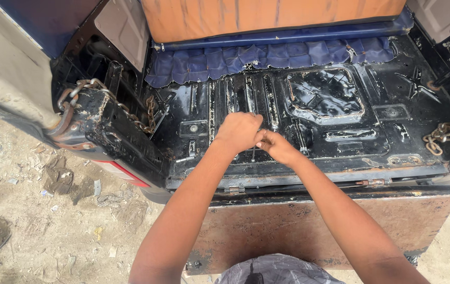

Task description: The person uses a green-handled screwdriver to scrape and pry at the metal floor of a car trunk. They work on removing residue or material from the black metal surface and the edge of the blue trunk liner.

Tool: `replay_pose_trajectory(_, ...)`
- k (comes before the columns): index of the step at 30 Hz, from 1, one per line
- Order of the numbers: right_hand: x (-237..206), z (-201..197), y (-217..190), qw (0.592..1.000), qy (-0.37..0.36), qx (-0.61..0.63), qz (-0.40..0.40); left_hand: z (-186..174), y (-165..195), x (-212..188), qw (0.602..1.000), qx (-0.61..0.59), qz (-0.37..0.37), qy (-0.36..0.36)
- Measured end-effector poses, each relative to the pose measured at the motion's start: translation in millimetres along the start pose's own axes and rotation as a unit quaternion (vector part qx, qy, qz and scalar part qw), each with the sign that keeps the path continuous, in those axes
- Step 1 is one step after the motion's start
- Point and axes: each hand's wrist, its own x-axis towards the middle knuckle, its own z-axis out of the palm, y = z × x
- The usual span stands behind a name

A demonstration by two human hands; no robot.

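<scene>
Both my hands meet over the black metal floor (340, 121) of a small vehicle's rear bed. My left hand (239, 131) is curled into a fist and my right hand (276, 146) pinches beside it. Between them a thin dark tool or rod (254, 153) stands upright on the ribbed floor, mostly hidden by my fingers. Which hand bears the grip I cannot tell exactly; both touch it.
A rusty lowered tailgate (298, 226) lies below my arms. Rusted chains hang at the left (130, 113) and right (443, 137) sides. A blue quilted cloth (267, 58) and an orange seat back (267, 16) lie at the far end. Littered dirt ground (35, 210) spreads to the left.
</scene>
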Motion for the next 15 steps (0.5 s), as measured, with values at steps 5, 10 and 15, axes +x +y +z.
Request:
replay_pose_trajectory(5, 0, 6, 1, 0.997, 0.055, -0.044, -0.023, -19, 6, 11, 0.991, 0.069, -0.087, -0.079)
replay_pose_trajectory(10, 6, 10, 11, 0.995, 0.088, -0.037, -0.033, -29, 12, 1, 0.993, -0.010, -0.093, -0.074)
replay_pose_trajectory(15, 1, -5, 12, 0.998, 0.044, -0.052, -0.019, -10, 4, -8, 0.993, -0.113, -0.001, 0.034)
